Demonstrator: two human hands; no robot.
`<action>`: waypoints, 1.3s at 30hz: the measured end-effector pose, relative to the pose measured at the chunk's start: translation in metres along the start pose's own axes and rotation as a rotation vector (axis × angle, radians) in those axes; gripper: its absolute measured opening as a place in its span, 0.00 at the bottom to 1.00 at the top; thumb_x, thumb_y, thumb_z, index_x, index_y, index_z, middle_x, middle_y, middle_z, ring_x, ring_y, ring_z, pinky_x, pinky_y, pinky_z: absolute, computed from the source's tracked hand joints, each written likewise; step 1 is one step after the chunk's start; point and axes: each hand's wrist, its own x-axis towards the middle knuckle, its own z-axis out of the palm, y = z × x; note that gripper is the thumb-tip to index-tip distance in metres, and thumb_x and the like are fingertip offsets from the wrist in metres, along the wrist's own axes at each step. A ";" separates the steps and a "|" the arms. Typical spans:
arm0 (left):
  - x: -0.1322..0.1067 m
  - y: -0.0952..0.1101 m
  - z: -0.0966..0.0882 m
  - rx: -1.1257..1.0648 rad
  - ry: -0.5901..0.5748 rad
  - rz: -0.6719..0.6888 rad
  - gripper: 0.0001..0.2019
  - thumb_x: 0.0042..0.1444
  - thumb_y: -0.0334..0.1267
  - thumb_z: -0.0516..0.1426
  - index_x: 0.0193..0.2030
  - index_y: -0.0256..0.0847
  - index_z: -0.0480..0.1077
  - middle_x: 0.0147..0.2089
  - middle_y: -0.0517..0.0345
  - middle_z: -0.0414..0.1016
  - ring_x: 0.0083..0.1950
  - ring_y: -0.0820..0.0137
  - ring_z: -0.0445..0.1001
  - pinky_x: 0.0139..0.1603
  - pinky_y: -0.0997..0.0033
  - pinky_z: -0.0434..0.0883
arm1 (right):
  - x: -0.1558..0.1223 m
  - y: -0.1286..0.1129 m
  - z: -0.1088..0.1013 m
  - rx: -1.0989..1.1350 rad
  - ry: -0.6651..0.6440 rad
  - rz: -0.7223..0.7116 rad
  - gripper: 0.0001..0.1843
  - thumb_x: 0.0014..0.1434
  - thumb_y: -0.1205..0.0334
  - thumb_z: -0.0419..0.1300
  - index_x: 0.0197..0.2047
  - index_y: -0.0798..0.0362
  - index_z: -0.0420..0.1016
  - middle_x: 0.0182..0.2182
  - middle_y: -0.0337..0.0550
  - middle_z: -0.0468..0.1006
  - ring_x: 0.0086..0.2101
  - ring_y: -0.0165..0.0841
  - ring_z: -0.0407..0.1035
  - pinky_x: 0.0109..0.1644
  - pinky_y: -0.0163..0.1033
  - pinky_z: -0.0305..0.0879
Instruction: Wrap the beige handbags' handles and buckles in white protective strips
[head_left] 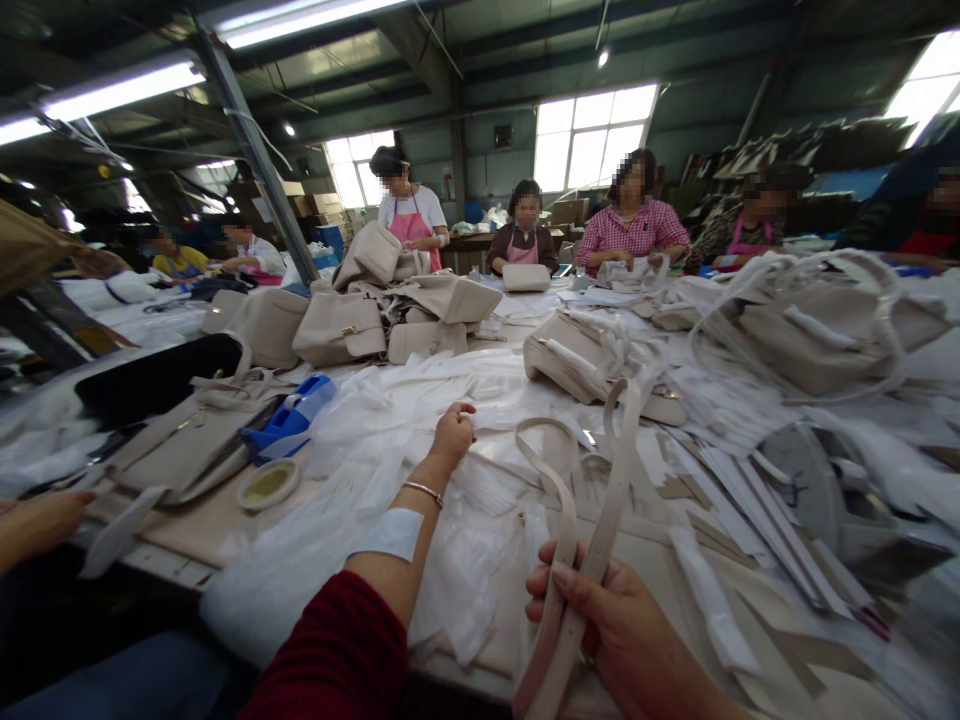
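Note:
My right hand (622, 620), low in the picture, is closed around a beige bag strap (619, 475). The strap loops upward from my fingers, and its lower part hangs down past the table's front edge. Stretched out ahead, my left hand (454, 432) is over a spread of thin white wrapping sheets (427, 385). Its fingers are curled, and what they hold, if anything, is hidden. Beige bag pieces (652, 545) lie beside and under my right hand. A beige bag (574, 350) with white wrapping on it lies beyond the strap.
At left are a blue tape dispenser (289, 420), a tape roll (268, 484) and a beige bag (191, 440). A co-worker's hand (45, 525) is at the left edge. Bags are piled (341, 325) at the back. A grey device (832, 490) stands right. Several co-workers sit or stand across the table.

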 end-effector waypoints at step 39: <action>-0.121 0.046 -0.003 0.132 -0.198 0.336 0.13 0.65 0.43 0.52 0.34 0.43 0.75 0.34 0.53 0.81 0.36 0.64 0.77 0.43 0.66 0.69 | 0.000 0.000 -0.001 0.033 0.038 -0.053 0.24 0.50 0.53 0.74 0.46 0.57 0.75 0.34 0.48 0.84 0.32 0.37 0.78 0.41 0.40 0.72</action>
